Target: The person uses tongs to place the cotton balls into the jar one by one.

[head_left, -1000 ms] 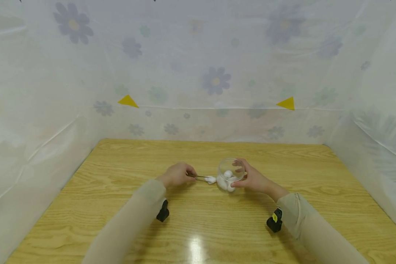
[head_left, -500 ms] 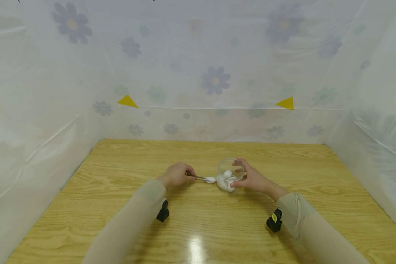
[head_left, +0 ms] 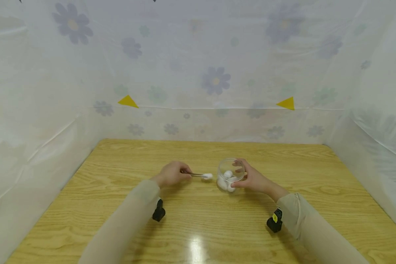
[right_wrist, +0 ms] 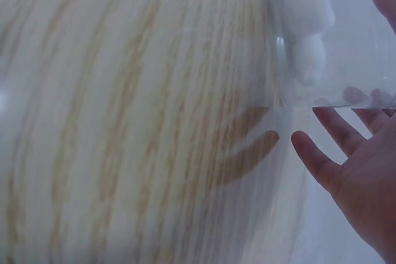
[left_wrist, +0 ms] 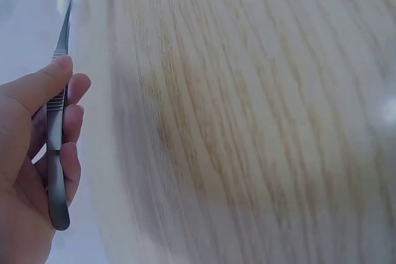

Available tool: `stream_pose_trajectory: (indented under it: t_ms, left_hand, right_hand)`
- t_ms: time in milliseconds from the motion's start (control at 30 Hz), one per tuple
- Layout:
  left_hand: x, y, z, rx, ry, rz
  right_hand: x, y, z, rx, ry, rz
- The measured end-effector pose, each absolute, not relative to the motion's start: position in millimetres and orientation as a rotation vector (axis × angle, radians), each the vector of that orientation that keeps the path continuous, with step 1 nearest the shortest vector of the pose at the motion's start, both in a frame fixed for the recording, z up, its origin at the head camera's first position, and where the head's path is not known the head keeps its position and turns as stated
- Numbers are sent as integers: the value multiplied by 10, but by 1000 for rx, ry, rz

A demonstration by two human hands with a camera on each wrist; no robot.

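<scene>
My left hand (head_left: 173,173) pinches a pair of metal tweezers (left_wrist: 56,177) between thumb and fingers. At their tips is a white cotton ball (head_left: 208,176), a short gap to the left of a clear round jar (head_left: 222,169). My right hand (head_left: 256,180) grips that jar from its right side, thumb on the near wall and fingers round the far one. Several white cotton balls (head_left: 228,174) lie inside, and the jar's top is uncovered. In the right wrist view the jar lies at the upper right, with two white lumps (right_wrist: 309,17) showing through its wall.
The jar stands on a wood-grain table (head_left: 198,212). White flowered sheeting (head_left: 184,73) encloses the table at the back and both sides. Two yellow triangles (head_left: 285,103) are fixed on the back sheet. A black wrist camera (head_left: 158,210) hangs under the left sleeve.
My left hand has drawn back to the left, carrying the tweezers and cotton ball away from the jar's wall. The right hand and jar stay in place.
</scene>
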State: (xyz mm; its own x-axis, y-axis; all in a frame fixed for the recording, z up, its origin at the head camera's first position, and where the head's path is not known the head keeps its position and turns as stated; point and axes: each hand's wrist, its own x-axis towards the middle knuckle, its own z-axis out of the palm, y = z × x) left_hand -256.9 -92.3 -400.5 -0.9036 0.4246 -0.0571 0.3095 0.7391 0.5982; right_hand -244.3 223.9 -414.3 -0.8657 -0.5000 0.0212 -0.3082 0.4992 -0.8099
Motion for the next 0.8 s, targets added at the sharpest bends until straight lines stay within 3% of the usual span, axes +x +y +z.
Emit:
stream_pose_trajectory:
  t_ms: [800]
  left_hand:
    - [-2575,-1030,-3993,594,2737,974]
  right_hand:
    - [-2447,2240,-4148,-692,2523,-1315]
